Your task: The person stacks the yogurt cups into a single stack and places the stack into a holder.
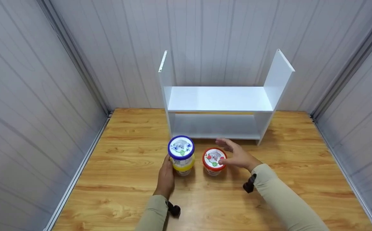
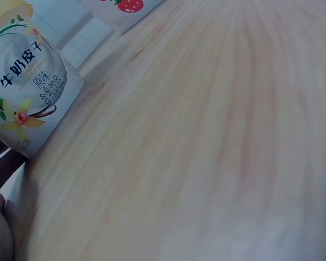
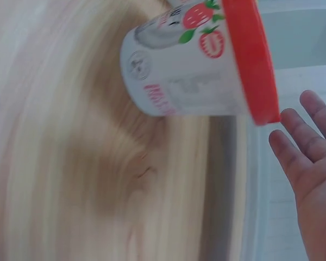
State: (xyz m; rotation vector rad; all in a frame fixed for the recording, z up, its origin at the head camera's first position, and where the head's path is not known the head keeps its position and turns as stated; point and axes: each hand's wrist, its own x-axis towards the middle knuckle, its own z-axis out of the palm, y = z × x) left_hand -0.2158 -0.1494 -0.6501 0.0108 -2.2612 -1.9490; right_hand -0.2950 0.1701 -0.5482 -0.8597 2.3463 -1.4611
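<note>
Two milk drink cups stand stacked at the middle of the table. The upper cup (image 1: 181, 147) has a blue rim around a printed lid, and the lower one (image 2: 27, 81) has a yellow lid and yellow flowers on its side. My left hand (image 1: 166, 178) holds the yellow-lidded cup from its left side, its fingers partly hidden by the stack. To the right stands a red-lidded cup (image 1: 214, 159) with strawberries on its side. Around its right side my right hand (image 1: 238, 157) is spread, thumb over the lid's edge in the head view, fingers extended beyond it.
Behind the cups is a white two-level shelf (image 1: 219, 98) with upright side panels. The wooden table (image 1: 125, 192) is enclosed by pale panelled walls (image 1: 134, 54) at the back and both sides.
</note>
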